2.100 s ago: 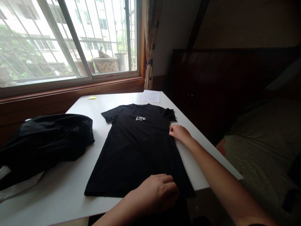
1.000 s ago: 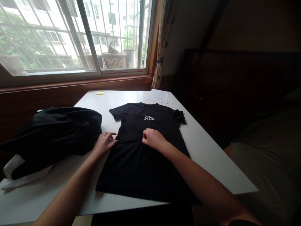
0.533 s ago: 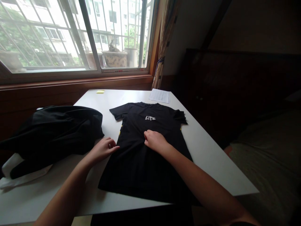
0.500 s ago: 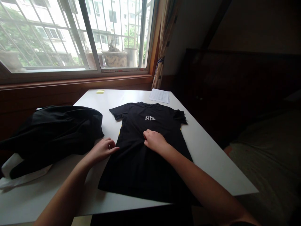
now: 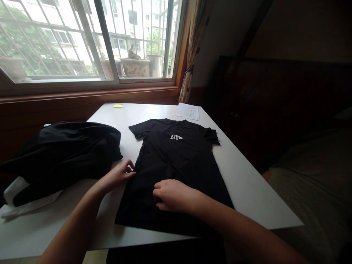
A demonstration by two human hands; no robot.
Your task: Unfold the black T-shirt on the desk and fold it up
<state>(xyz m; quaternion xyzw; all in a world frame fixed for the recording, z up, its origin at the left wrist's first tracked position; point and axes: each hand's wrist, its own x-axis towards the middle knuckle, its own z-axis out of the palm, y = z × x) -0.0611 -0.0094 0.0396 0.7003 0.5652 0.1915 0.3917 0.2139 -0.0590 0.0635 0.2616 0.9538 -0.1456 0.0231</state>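
A black short-sleeved T-shirt point(image 5: 189, 165) lies spread on the white table, its collar at the far end and its hem toward me. White characters are printed on its upper part, upside down from here. My left hand point(image 5: 122, 172) is at the shirt's left side edge, thumb and curled fingers apart, the thumb tip at the fabric. Over the lower middle of the shirt is my right hand point(image 5: 173, 196), its fingers curled in, with no cloth visibly raised in them. Whether its underside touches the shirt is hidden.
A heap of black clothing point(image 5: 68, 154) with a white piece beneath covers the table's left side. Printed papers point(image 5: 187, 111) and a yellow note point(image 5: 118, 106) lie near the far edge of the white table point(image 5: 247, 190). Beyond are a barred window and a tied curtain point(image 5: 189, 69).
My right hand has come back toward me and slightly left, from the shirt's middle to its lower part. My left hand has shifted slightly left along the shirt's edge.
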